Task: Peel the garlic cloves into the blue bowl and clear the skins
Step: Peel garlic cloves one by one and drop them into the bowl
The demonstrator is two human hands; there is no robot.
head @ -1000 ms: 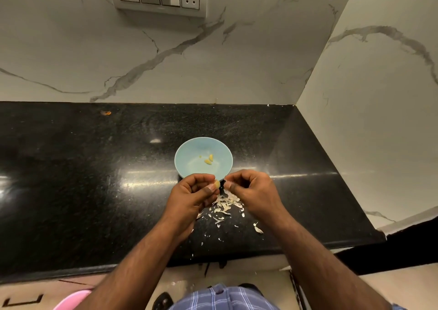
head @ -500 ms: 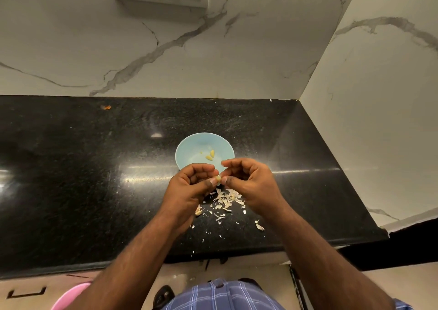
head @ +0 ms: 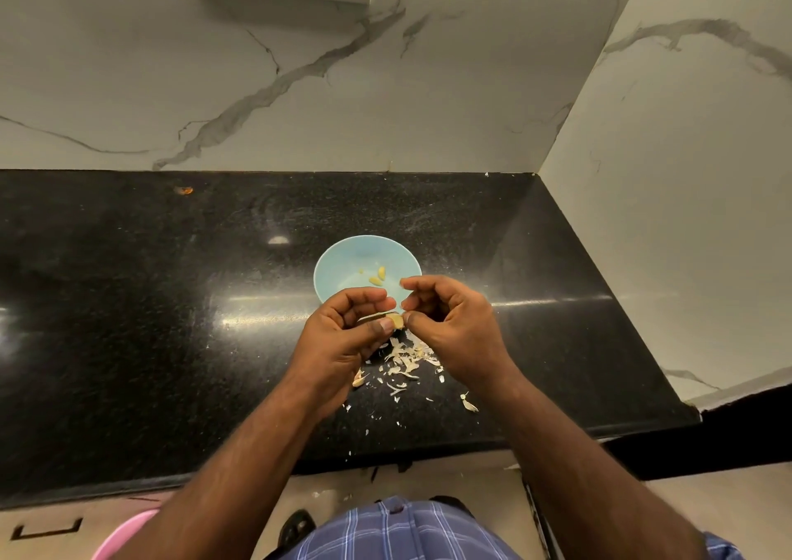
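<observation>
Papery skins (head: 407, 364) lie scattered on the black counter (head: 128, 345), nearest the body. Above them, the left hand (head: 343, 336) pinches the garlic clove (head: 394, 321) between thumb and curled fingers. The right hand (head: 454, 328), fingers curled, picks at the clove's right end. Its long axis appears to run left-right. The blue bowl (head: 338, 259) sits directly beyond, holding peeled cloves (head: 378, 276).

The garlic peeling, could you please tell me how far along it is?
Done: two peeled cloves lie in the blue bowl. In hand: both hands, left hand and right hand, pinch another clove. Left: dropping it in and clearing the skins scattered on the counter.
</observation>
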